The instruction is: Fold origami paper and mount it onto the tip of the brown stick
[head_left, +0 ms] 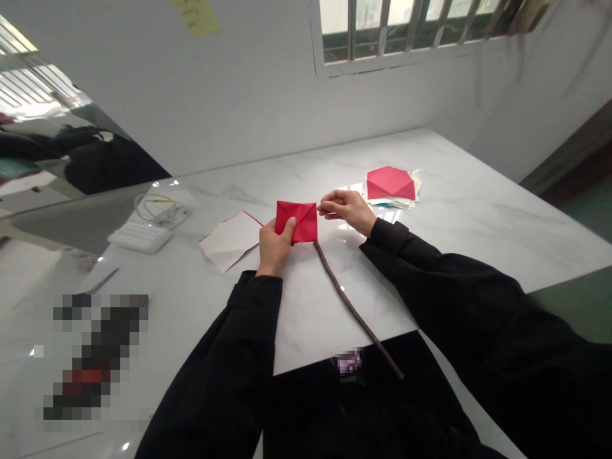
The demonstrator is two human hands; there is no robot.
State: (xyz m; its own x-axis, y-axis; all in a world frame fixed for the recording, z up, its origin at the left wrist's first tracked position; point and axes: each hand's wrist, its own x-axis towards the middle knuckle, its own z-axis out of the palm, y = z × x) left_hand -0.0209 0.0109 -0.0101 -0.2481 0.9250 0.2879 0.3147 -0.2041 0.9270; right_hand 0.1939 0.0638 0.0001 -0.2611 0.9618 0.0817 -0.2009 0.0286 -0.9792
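My left hand (276,247) grips a folded red paper envelope (306,220), thumb pressed on its front over the flap folds. Just off the envelope's right edge is my right hand (348,209), its thumb and fingertips pinched together; whether anything small is between them I cannot make out. A thin brown stick (340,290) runs from the envelope's lower right corner over the table's front edge; its upper end is hidden. Left of the left hand, an open sheet of paper (232,241), white with a red edge, lies on the table.
A red envelope (391,183) tops a small stack of papers at the back right. On the left are a white box-like device (139,236) and a coiled white cable (162,209). The marble-patterned white table (306,306) meets a wall with a barred window (406,29).
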